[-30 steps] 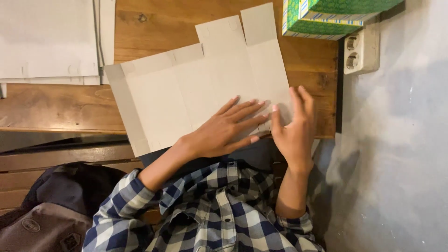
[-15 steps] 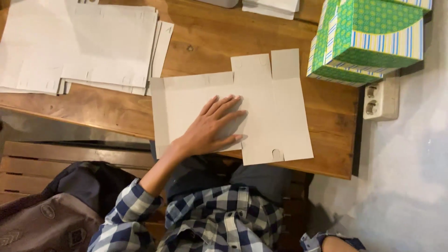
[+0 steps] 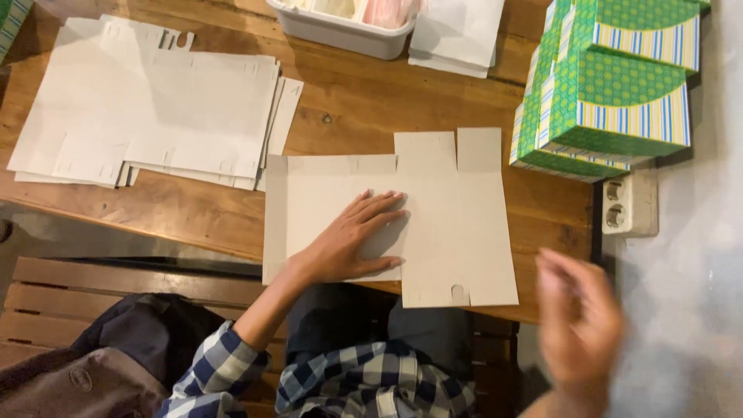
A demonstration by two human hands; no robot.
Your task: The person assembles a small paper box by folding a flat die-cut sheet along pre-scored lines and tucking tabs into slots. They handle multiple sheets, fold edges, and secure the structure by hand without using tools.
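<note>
Nearest the camera: checked blue-and-white shirt sleeve (image 3: 220, 364) and a dark bag (image 3: 85, 364) lying on a slatted wooden bench (image 3: 93, 290).

Right hand (image 3: 579, 325): raised off the table at the lower right, heavily blurred, fingers apart, empty as far as the blur allows; it touches nothing.

Left hand (image 3: 350, 240): palm down, fingers spread and flat, pressing on the flat cardboard box blank (image 3: 433, 224) without gripping it.

Flat cardboard box blank: grey-brown, unfolded, lying at the near edge of the wooden table (image 3: 371, 108), with its near corner slightly overhanging the edge. Two tall panels rise at its right side; a small semicircular notch sits at its near edge.

White double power socket (image 3: 628, 203): at the table's right edge, just beside the blank's right side.

Stack of further flat blanks (image 3: 155, 108): pale, fanned loosely, on the left part of the table, apart from the blank under the hand.

Assembled green boxes (image 3: 611, 85): dotted green with striped bands, stacked at the far right.

White plastic tub (image 3: 340, 31): at the far edge, with a pile of white sheets (image 3: 457, 35) just beside it.
</note>
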